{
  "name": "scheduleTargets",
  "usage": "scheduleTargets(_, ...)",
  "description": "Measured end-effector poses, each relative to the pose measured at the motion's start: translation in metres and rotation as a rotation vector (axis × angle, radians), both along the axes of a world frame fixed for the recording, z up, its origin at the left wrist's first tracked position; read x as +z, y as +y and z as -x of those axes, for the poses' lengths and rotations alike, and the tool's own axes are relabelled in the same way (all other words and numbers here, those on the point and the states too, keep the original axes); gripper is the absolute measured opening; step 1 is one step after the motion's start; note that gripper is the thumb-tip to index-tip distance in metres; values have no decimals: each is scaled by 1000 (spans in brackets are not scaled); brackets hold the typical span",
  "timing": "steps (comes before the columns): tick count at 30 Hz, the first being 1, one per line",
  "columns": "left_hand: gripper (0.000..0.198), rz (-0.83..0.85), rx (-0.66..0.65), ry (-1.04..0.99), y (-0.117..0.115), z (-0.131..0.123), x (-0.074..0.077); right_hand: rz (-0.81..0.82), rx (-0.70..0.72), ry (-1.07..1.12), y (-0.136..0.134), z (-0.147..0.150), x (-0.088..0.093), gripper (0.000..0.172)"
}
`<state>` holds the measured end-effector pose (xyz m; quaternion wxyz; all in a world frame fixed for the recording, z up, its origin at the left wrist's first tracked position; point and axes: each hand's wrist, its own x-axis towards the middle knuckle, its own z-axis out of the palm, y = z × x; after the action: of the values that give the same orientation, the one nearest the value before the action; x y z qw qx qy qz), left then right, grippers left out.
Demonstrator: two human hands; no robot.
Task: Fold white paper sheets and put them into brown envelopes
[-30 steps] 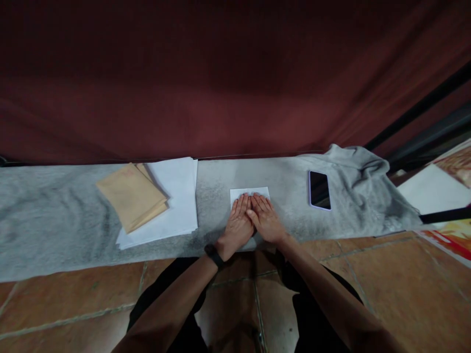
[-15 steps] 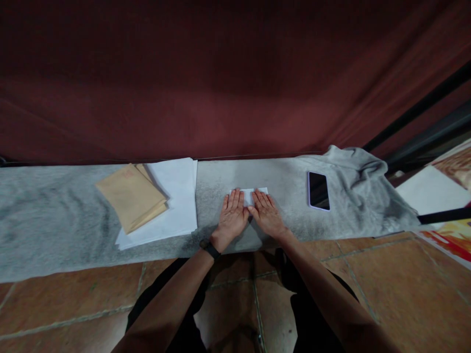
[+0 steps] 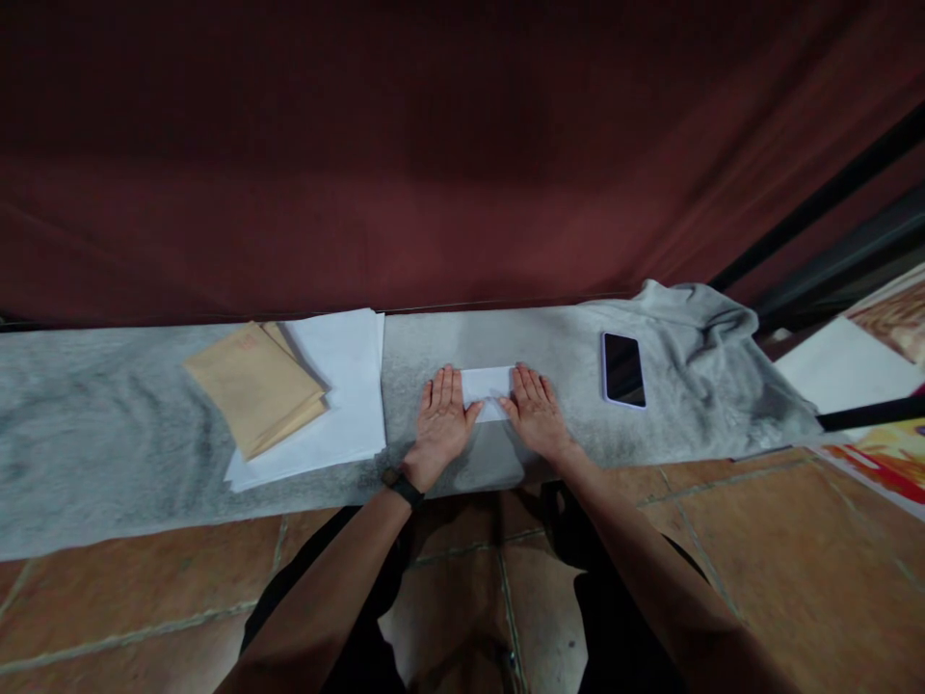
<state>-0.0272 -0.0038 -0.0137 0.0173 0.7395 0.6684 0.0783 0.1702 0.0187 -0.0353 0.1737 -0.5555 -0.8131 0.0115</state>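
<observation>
Two hands (image 3: 442, 421) lie flat, thumbs spread wide, touching both sides of a folded white paper (image 3: 487, 384) on the grey-covered worktop (image 3: 568, 352); brown paper (image 3: 252, 384) atop white sheets (image 3: 354, 386) sits left, a phone (image 3: 623, 370) right, dark red fabric (image 3: 434, 231) beyond.

My left forearm (image 3: 336, 588) and right forearm (image 3: 640, 540) reach forward and slant inward. My left hand (image 3: 442, 421) lies palm down and flat, its fingers (image 3: 446, 387) straight, pointing away from me, its left thumb (image 3: 473, 413) angled inward. My right hand (image 3: 539, 416) mirrors it: palm down, fingers extended, right thumb (image 3: 510, 409) angled inward. The 2 hands sit apart, level with each other, a gap between the 2 thumb tips.
</observation>
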Motion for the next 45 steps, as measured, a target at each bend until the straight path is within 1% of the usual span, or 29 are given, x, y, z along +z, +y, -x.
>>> scheduleTargets(5,76,-33,19,-31,-1,6,-2,9,-38,1,-1,-4,0,69)
scheduleTargets(8,73,-71,33,-55,-3,3,-2,36,-85,-15,-1,-3,6,69)
scheduleTargets(10,69,-76,7,-63,-5,-4,0,58,-90,-8,-2,1,12,67)
scheduleTargets(12,65,-61,-61,-71,-8,-14,1,86,-47,13,-3,8,18,66)
scheduleTargets(14,63,-41,-149,-75,-13,-24,1,119,29,36,-6,15,22,65)
scheduleTargets(16,66,-18,-222,-64,-17,-32,0,144,110,50,-10,22,24,64)
scheduleTargets(18,71,8,-253,-43,-19,-36,0,155,176,49,-14,26,24,63)
scheduleTargets(21,71,30,-236,-31,-20,-35,0,156,202,31,-17,25,19,64)
scheduleTargets(26,65,20,-167,-69,-20,-28,-2,130,148,7,-18,15,11,64)
scheduleTargets(30,68,-22,-141,-105,-21,-22,-6,104,127,-1,-18,9,7,65)
scheduleTargets(35,75,-44,-90,-100,-22,-16,-9,71,95,2,-18,0,2,67)
scheduleTargets(39,76,-52,-78,-70,-25,-11,-6,61,83,-19,-17,-7,1,69)
scheduleTargets(45,76,-10,-73,3,-28,-9,2,56,73,-34,-16,-15,-1,70)
